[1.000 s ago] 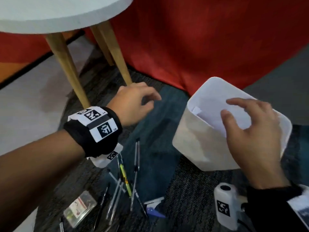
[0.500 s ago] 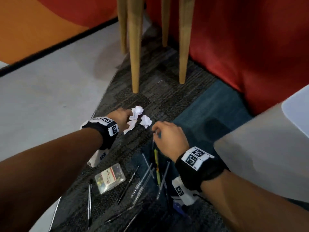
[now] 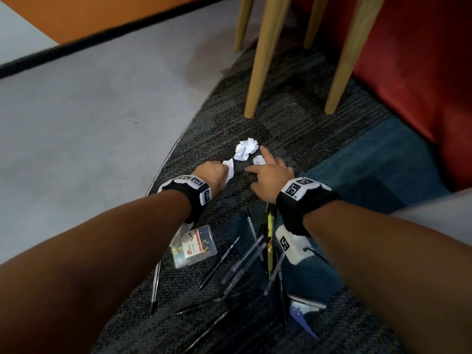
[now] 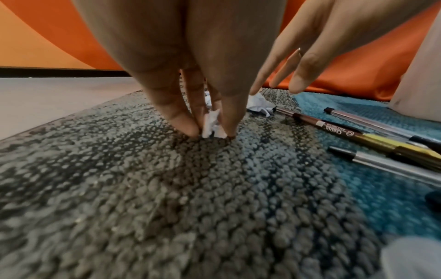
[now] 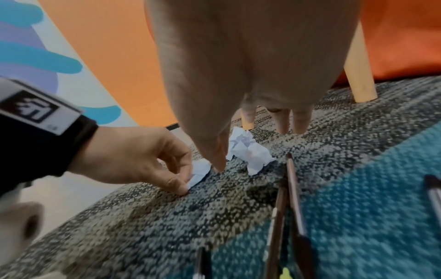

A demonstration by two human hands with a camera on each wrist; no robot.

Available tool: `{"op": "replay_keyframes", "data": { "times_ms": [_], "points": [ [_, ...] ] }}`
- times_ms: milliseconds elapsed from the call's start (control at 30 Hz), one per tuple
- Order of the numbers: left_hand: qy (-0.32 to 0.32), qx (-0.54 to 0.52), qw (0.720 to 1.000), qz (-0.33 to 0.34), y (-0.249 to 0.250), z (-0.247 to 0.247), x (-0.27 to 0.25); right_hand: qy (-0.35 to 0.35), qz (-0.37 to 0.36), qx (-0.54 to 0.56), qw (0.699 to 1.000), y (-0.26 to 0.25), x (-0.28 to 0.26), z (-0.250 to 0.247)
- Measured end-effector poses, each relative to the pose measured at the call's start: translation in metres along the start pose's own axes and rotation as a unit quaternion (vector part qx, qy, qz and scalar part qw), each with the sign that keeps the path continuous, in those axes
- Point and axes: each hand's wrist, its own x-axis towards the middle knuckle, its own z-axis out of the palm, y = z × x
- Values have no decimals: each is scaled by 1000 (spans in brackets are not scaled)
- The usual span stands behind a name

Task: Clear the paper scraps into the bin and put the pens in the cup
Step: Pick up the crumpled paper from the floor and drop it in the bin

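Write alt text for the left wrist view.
Left hand pinches a crumpled paper scrap against grey carpet. Right hand reaches toward another scrap; pens lie at right.

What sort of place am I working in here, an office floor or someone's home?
Probably an office lounge or breakout area, though I can't be sure: patterned grey and teal carpet tiles, wooden table legs beside red upholstered seating, and pens scattered on the floor.

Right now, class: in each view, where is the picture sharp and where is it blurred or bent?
Head view: crumpled paper crisp, forearms smeared at the edges. Left wrist view: pinched scrap sharp, lower right corner blurred. Right wrist view: carpet and pens blur toward the bottom, strong wide-angle bending.
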Motion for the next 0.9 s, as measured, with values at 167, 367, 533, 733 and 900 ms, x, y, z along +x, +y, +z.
{"op": "replay_keyframes", "data": {
  "times_ms": [167, 367, 533, 733, 900],
  "points": [
    [51, -95, 994, -12, -6, -6, -7, -27, 10, -30, 999, 10, 10, 24],
    [95, -105, 989, 36, 15, -32, 14, 94, -23, 65, 993, 21, -16, 20],
    [104, 13, 994, 23, 30, -44, 43, 177, -18, 166, 970, 29, -63, 20],
    [45, -18, 997, 56, 44, -45, 71, 184, 32, 226, 956, 44, -119, 19],
    [-46, -1, 998, 46, 45, -33, 76, 203, 41, 265, 942, 52, -148, 13]
  ]
}}
